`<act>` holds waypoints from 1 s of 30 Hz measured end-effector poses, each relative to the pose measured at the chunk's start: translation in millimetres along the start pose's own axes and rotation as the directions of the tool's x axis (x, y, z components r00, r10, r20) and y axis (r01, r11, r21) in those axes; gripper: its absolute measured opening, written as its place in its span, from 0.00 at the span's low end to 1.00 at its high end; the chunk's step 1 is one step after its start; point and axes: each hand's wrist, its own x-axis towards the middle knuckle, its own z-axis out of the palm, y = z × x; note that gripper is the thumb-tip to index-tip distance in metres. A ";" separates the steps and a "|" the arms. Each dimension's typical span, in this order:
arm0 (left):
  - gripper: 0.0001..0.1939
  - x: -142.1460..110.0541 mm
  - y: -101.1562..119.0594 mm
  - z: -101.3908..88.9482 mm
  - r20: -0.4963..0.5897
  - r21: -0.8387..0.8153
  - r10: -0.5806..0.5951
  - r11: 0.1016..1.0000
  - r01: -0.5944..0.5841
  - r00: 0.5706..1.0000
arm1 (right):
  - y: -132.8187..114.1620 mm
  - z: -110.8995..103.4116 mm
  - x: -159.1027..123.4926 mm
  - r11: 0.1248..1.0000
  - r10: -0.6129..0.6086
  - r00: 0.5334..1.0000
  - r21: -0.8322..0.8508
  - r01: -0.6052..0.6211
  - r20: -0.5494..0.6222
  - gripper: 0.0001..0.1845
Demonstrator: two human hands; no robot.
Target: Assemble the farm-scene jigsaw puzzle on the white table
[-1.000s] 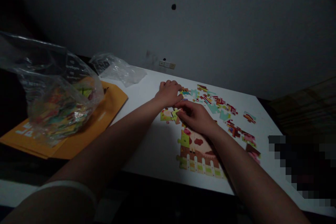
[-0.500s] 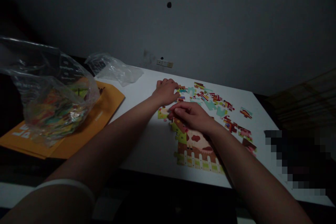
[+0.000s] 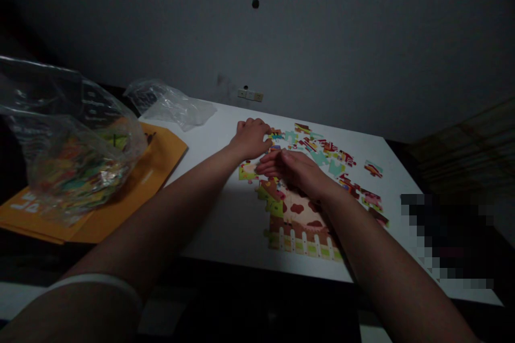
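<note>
A partly joined jigsaw puzzle (image 3: pixel 298 214) with a brown-spotted cow and a white fence lies on the table. Over its upper part hovers my right hand (image 3: pixel 295 170), fingers stretched out toward the left and thumb raised, nothing visible in it. My left hand (image 3: pixel 252 138) rests farther back, fingers bent and thumb apart, beside some loose puzzle pieces (image 3: pixel 277 133); its fingertips are partly hidden. Between the hands and the joined part, a yellow-green puzzle piece (image 3: pixel 247 170) lies apart. More loose pieces (image 3: pixel 319 156) are scattered behind and to the right of my right hand.
At the left, a clear plastic bag of puzzle pieces (image 3: pixel 84 171) sits on an orange envelope-like packet (image 3: pixel 161 158). A crumpled clear bag (image 3: pixel 173 110) lies at the table's (image 3: pixel 225 225) back left. The wall (image 3: pixel 322 53) with sockets (image 3: pixel 250 95) rises behind. A pixelated dark patch is at right.
My right hand has gone from pinched fingers at the cow's head to straightened fingers, lifting slightly and uncovering more of the puzzle. The left hand stays nearly in place. The view has shifted slightly.
</note>
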 end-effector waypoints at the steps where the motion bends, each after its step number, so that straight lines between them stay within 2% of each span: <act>1: 0.19 -0.2 0.4 -0.4 -0.001 0.002 0.000 1.000 0.000 1.000 | -1.3 -1.1 -0.8 1.000 0.001 1.000 -0.028 -0.002 -0.020 0.33; 4: 0.19 -0.3 0.5 -0.4 -0.006 -0.002 0.000 1.000 0.000 1.000 | -4.6 -5.8 -3.5 0.990 -0.027 0.998 -0.143 0.017 -0.064 0.31; 6: 0.19 0.1 -0.2 0.4 -0.006 -0.007 0.002 1.000 -0.002 1.000 | -7.4 -10.0 -6.3 0.947 -0.059 0.997 -0.318 0.041 -0.048 0.23; 8: 0.19 0.6 -1.0 1.3 -0.007 -0.011 0.003 1.000 -0.003 1.000 | -11.6 -14.5 -10.4 0.833 -0.084 0.996 -0.549 0.072 0.003 0.12; 9: 0.20 0.9 -1.2 1.7 -0.005 -0.012 0.002 1.000 -0.002 1.000 | -14.0 -16.5 -12.8 0.759 -0.091 0.995 -0.645 0.092 0.034 0.09; 11: 0.20 1.4 -1.5 2.2 -0.003 -0.017 0.000 1.000 0.000 1.000 | -19.0 -19.6 -17.7 0.639 -0.103 0.990 -0.756 0.139 0.095 0.14; 13: 0.20 1.7 -1.7 2.8 -0.003 -0.025 0.001 1.000 -0.001 1.000 | -22.9 -20.8 -21.5 0.592 -0.102 0.984 -0.786 0.181 0.149 0.17; 16: 0.19 2.2 -1.9 3.7 -0.011 -0.034 0.000 0.999 0.000 1.000 | -24.4 -18.7 -23.8 0.601 -0.077 0.976 -0.772 0.208 0.203 0.16; 22: 0.21 2.2 -1.3 3.2 -0.013 -0.037 0.007 0.999 -0.008 1.000 | -20.6 -8.5 -22.1 0.661 -0.018 0.971 -0.725 0.192 0.240 0.14; 30: 0.20 2.8 0.2 1.9 0.008 -0.034 -0.012 0.999 0.012 1.000 | -22.3 0.8 -21.5 0.633 -0.044 0.949 -0.726 0.269 0.313 0.13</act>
